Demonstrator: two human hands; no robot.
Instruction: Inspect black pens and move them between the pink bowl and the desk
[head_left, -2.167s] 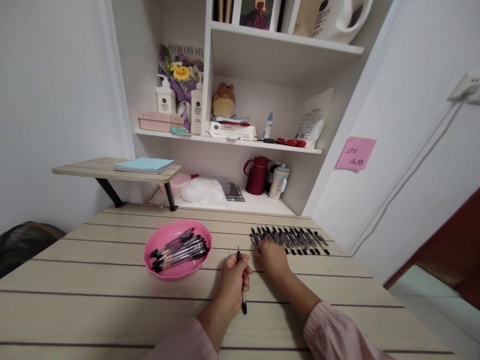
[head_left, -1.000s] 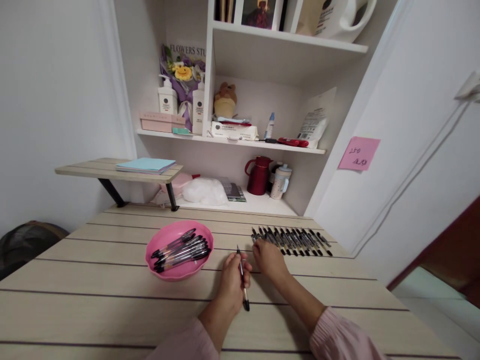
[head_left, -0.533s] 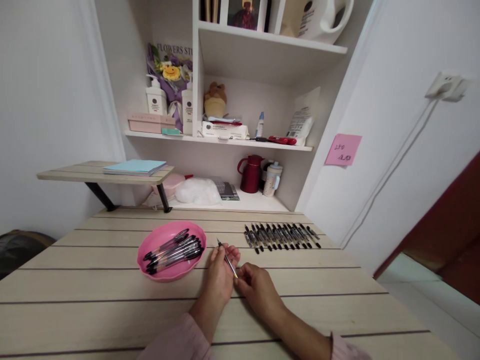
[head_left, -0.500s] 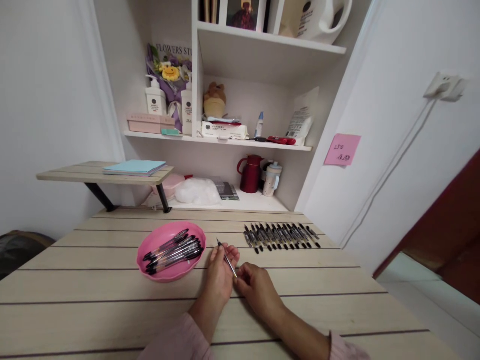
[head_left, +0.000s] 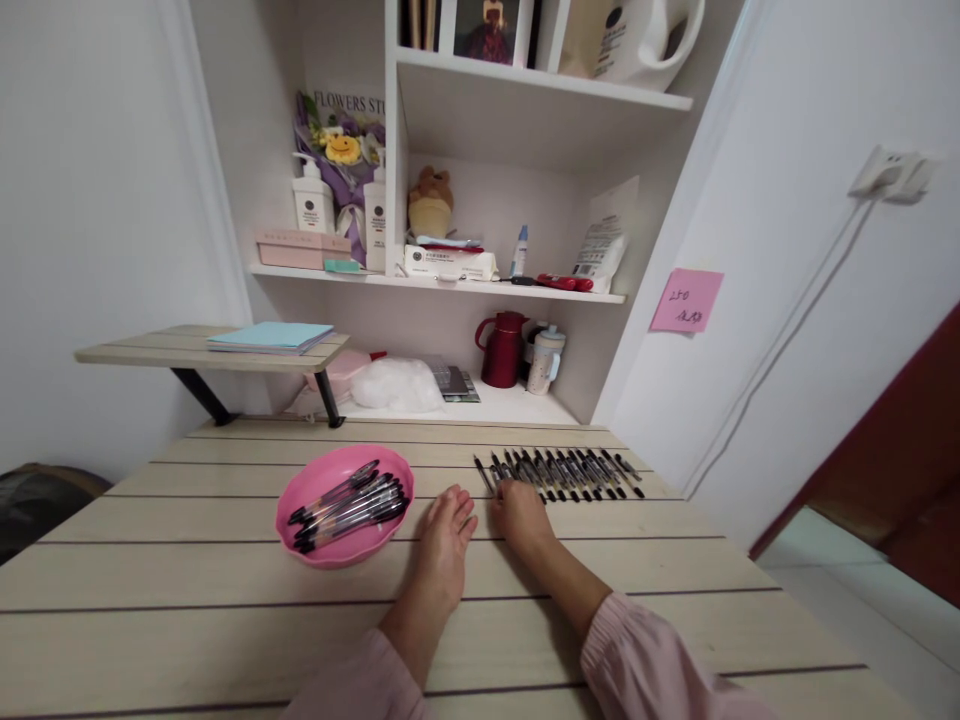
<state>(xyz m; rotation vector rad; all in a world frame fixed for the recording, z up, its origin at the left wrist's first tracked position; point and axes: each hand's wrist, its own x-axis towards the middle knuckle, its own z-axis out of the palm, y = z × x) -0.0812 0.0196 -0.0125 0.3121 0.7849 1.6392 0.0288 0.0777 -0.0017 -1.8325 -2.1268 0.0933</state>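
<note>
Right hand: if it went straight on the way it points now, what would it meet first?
Likely the leftmost pen in the row of pens, just ahead of the right hand; whether they touch is unclear.

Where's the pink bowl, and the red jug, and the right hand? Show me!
Pink bowl [head_left: 354, 549]: head view, bare front part.
Red jug [head_left: 502, 352]: head view, middle of its body.
Right hand [head_left: 523, 514]: head view, back of it.

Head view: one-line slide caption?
Right hand at one end of a row of pens; open left hand beside a pink bowl of more pens.
</note>
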